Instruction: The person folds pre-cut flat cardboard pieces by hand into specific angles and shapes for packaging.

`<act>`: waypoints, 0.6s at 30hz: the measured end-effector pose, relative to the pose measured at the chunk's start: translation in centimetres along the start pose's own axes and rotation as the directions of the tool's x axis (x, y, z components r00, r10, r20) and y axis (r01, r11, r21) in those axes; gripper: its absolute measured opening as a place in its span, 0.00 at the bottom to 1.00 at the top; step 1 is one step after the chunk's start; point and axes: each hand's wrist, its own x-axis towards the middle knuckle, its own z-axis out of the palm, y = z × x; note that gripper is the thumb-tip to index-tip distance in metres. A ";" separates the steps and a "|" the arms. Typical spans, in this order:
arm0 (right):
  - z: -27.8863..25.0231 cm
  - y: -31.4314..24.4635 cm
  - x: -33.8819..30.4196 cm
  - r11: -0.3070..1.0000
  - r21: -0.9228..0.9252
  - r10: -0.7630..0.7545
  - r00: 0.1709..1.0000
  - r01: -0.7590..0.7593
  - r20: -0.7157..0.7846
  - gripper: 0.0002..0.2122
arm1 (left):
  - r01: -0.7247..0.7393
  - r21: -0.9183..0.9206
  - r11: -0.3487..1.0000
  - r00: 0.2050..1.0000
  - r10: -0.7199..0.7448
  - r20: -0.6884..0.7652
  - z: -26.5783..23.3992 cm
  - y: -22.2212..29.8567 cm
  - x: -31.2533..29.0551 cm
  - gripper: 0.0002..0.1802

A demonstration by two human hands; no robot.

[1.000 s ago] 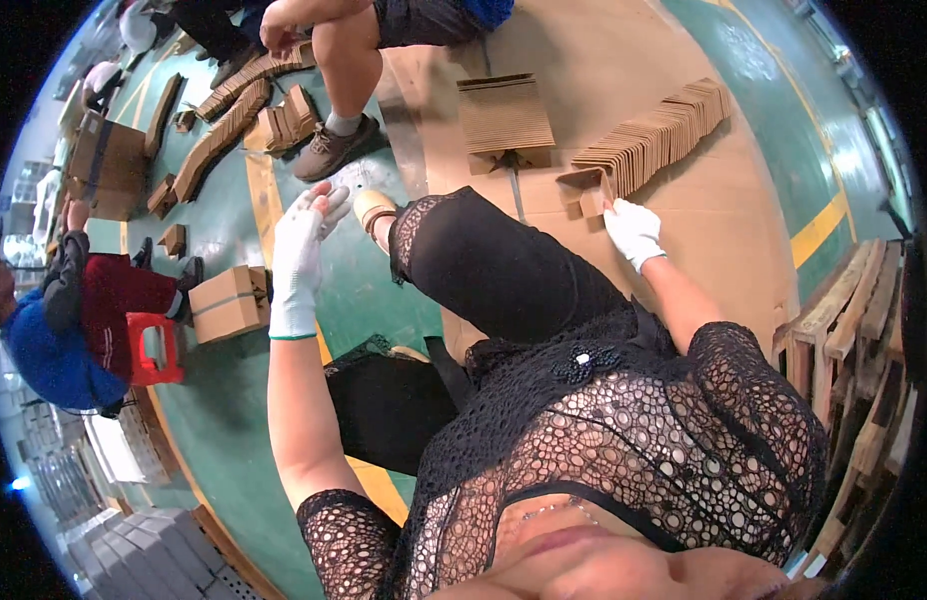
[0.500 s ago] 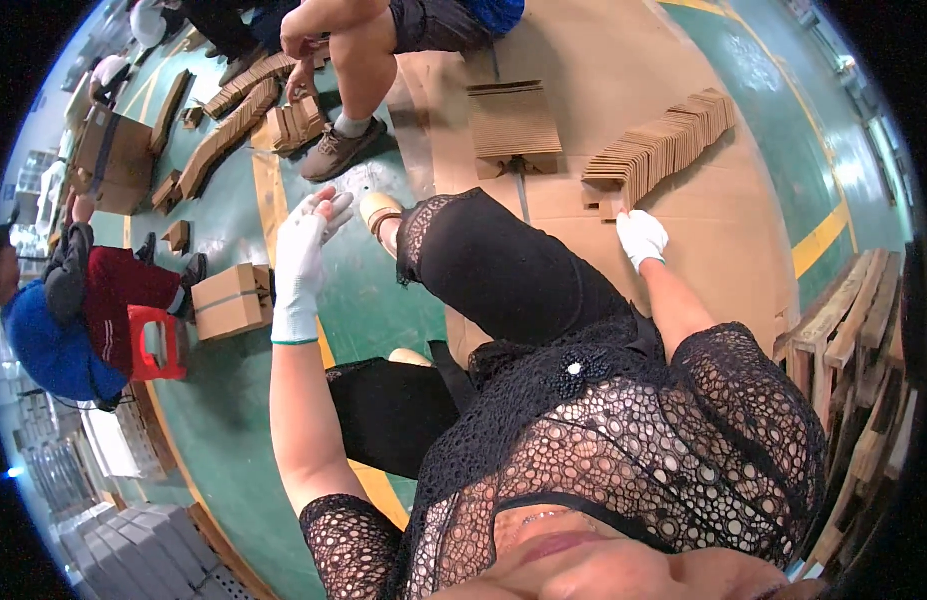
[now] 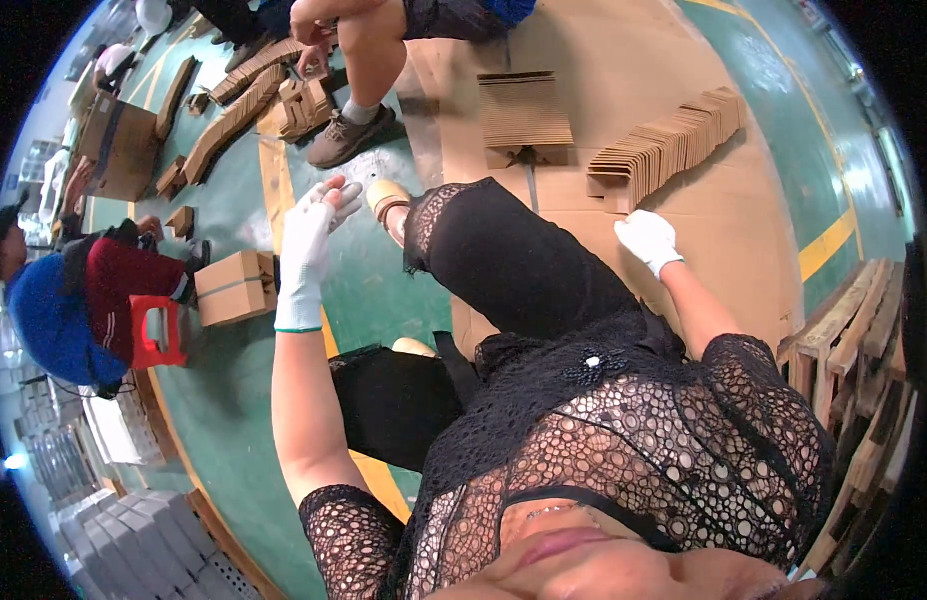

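Note:
My left hand point(image 3: 319, 230), in a white glove with some fingertips bare, is raised over the green floor left of my knee. Its fingers are loosely bent and apart, with nothing in them. My right hand point(image 3: 648, 241), also in a white glove, is at the near end of a slanting row of folded brown cardboard pieces point(image 3: 669, 145). Its fingers point toward the row, loosely extended, and nothing shows in them. Whether it touches the end piece is hard to tell. Left of that row stands a second stack of cardboard pieces point(image 3: 525, 112).
A large flat cardboard sheet point(image 3: 724, 235) lies under both stacks. Wooden pallets point(image 3: 834, 335) stand at the right. At the left are a closed carton point(image 3: 236, 288), a red stool point(image 3: 156, 330) and a seated co-worker point(image 3: 69, 310). Another person's shoe point(image 3: 352, 135) is beyond my foot.
My right hand has drawn back slightly from the row's near end. My left hand stays raised. The co-worker at left has moved their arms, and the view has shifted a little.

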 end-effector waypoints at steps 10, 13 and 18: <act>1.1 -9.1 8.8 0.806 -0.388 -0.592 0.625 0.447 -0.509 0.25 | -0.003 0.046 0.999 1.000 0.003 0.008 0.3 -0.2 -0.4 0.27; 1.8 -9.6 9.2 0.789 -0.397 -0.612 0.650 0.468 -0.450 0.25 | 0.019 0.060 0.998 1.000 -0.018 -0.005 -0.7 -0.6 -0.5 0.28; 2.2 -8.5 10.4 0.779 -0.384 -0.621 0.531 0.495 -0.576 0.17 | 0.040 0.047 0.998 0.999 -0.040 0.001 -0.5 -1.0 0.5 0.28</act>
